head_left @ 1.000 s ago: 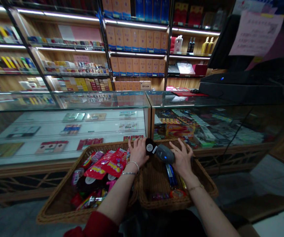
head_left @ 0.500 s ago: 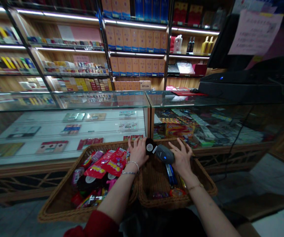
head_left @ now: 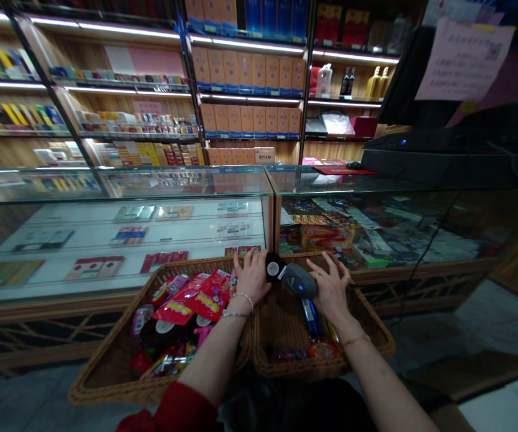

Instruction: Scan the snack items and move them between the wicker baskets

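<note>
My left hand (head_left: 252,277) is wrapped over the shared edge of two wicker baskets, holding a black round item (head_left: 273,267) with a pale label. A dark grey scanner (head_left: 301,281) with a blue light sits in my right hand (head_left: 332,288), its head pointing at that label. Red candy bags (head_left: 211,294) and other packets fill the left basket (head_left: 101,354). Beneath the scanner, the right basket (head_left: 281,327) holds a blue packet (head_left: 312,318) and a few colourful sweets (head_left: 323,350).
Beyond the baskets runs a glass display counter (head_left: 186,183) with packs inside. On its right stand a dark monitor with a pink paper (head_left: 466,60) and a black machine (head_left: 448,150). Lit shelves (head_left: 249,99) of boxes and bottles line the back.
The dark cable at the right has shifted slightly. Both hands, the round item and the scanner are in nearly the same places.
</note>
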Motion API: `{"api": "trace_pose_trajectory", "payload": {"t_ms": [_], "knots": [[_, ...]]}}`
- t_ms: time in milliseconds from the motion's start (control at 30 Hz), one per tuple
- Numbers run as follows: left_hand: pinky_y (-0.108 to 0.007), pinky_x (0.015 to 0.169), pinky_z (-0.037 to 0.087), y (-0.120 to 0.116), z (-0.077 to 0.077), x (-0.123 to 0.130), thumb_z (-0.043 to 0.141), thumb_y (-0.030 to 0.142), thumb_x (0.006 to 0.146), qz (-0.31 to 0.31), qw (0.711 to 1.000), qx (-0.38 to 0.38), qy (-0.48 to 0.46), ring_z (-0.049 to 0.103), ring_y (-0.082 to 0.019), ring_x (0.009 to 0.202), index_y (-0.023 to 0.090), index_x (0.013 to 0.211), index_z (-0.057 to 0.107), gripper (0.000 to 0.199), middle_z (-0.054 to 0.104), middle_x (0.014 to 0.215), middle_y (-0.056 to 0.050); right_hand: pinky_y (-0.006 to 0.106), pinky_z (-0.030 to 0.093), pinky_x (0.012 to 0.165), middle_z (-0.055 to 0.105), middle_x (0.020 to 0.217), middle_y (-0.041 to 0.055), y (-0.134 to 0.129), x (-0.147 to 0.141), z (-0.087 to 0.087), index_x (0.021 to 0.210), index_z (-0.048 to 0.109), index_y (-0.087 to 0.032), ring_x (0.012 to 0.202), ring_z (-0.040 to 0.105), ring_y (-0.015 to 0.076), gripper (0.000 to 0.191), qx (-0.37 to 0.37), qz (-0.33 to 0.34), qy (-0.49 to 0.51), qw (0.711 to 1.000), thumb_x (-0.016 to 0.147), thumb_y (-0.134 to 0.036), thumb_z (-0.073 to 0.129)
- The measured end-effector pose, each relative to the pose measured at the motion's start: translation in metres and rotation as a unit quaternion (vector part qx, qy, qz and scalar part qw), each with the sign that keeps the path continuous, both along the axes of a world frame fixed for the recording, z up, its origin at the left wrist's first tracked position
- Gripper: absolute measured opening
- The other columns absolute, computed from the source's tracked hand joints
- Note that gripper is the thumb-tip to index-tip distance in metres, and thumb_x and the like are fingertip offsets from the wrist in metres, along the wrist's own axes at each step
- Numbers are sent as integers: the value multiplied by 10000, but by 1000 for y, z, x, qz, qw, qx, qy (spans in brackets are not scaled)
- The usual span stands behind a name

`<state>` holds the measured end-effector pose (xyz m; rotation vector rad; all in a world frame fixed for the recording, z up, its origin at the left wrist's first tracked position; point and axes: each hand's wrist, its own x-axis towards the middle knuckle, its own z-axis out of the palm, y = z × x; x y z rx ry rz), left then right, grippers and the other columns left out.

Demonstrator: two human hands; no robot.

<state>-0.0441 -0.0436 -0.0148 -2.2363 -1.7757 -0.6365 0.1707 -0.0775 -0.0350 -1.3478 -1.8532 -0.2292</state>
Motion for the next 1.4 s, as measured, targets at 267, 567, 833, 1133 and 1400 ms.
{"api": "trace_pose_trajectory", "payload": {"t_ms": [267, 567, 833, 1133, 1400], "knots": [[-649, 1197, 39, 4, -6, -2, 675, 214, 682, -5, 1000, 11, -2, 376, -331, 1396, 223, 1417, 431, 775, 594, 1363, -121, 531, 143, 1116, 712, 1220, 12, 1, 0, -2, 840, 698, -248, 1401, 372, 286, 218, 20, -13, -15, 1000, 761, -124, 538], [-639, 1198, 21, 2, -4, -1, 690, 183, 636, -5, 1000, 9, -12, 373, -327, 1397, 218, 1415, 421, 825, 602, 1351, -124, 545, 154, 1103, 692, 1258, 8, 3, 1, -4, 881, 697, -258, 1399, 368, 291, 243, 23, -26, -1, 999, 750, -131, 536], [-640, 1197, 26, 0, 0, 0, 691, 200, 637, 4, 1000, 2, -14, 356, -326, 1411, 218, 1424, 400, 840, 580, 1384, -125, 557, 127, 1109, 682, 1275, 34, 3, 1, -3, 904, 700, -243, 1400, 354, 299, 256, 15, -31, 2, 999, 748, -129, 532], [-637, 1198, 18, -4, 7, 2, 665, 224, 673, 17, 1000, 18, -19, 385, -332, 1395, 222, 1410, 427, 774, 590, 1372, -122, 567, 146, 1096, 675, 1287, 39, 6, 0, 2, 898, 693, -231, 1392, 362, 301, 259, 17, -46, 6, 999, 739, -112, 526], [-643, 1192, 8, -7, 16, 4, 682, 275, 679, 20, 999, 29, -36, 394, -330, 1387, 209, 1375, 459, 734, 600, 1365, -128, 566, 166, 1079, 680, 1279, 32, 6, -1, 12, 896, 696, -236, 1395, 352, 305, 279, 9, -61, 5, 998, 712, -108, 531]]}}
